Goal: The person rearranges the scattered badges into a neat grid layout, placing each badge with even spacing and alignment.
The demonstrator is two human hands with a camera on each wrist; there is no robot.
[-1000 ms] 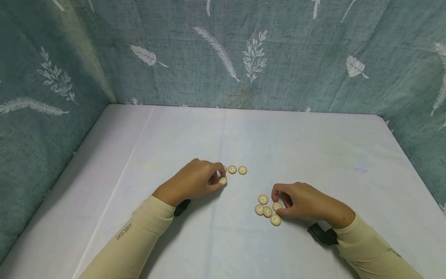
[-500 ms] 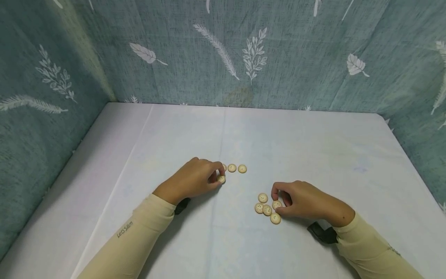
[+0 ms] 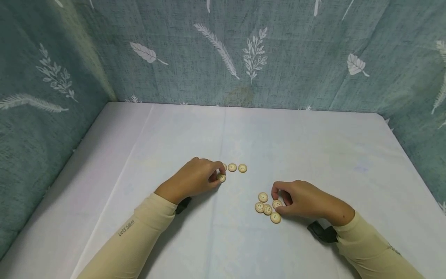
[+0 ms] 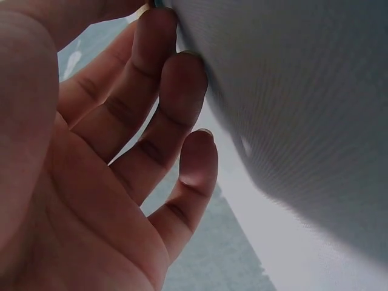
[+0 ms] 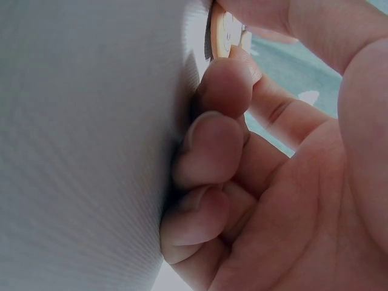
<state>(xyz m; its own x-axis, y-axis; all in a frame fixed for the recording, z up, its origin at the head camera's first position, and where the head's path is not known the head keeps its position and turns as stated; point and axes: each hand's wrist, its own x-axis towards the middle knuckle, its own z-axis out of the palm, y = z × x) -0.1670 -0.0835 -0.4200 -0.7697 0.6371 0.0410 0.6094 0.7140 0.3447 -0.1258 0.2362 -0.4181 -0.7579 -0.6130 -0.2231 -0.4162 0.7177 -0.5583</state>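
In the head view my left hand (image 3: pixel 196 177) pinches a round pale wooden button (image 3: pixel 222 178) between thumb and index finger, just in front of a short row of like buttons (image 3: pixel 232 167). The row's left end is partly hidden by that hand. To the right, my right hand (image 3: pixel 307 199) holds another wooden button (image 3: pixel 277 204) by its edges, low at the table. Several loose buttons (image 3: pixel 267 209) lie close beside its fingertips. The right wrist view shows a button's edge (image 5: pixel 220 30) between thumb and finger. The left wrist view shows curved fingers (image 4: pixel 182 88) near the cloth.
A white cloth (image 3: pixel 174 131) covers the table. Green fabric (image 3: pixel 299 58) with white leaf prints hangs behind the table's far edge and along its sides. A dark strap piece (image 3: pixel 322 232) sits under the right wrist.
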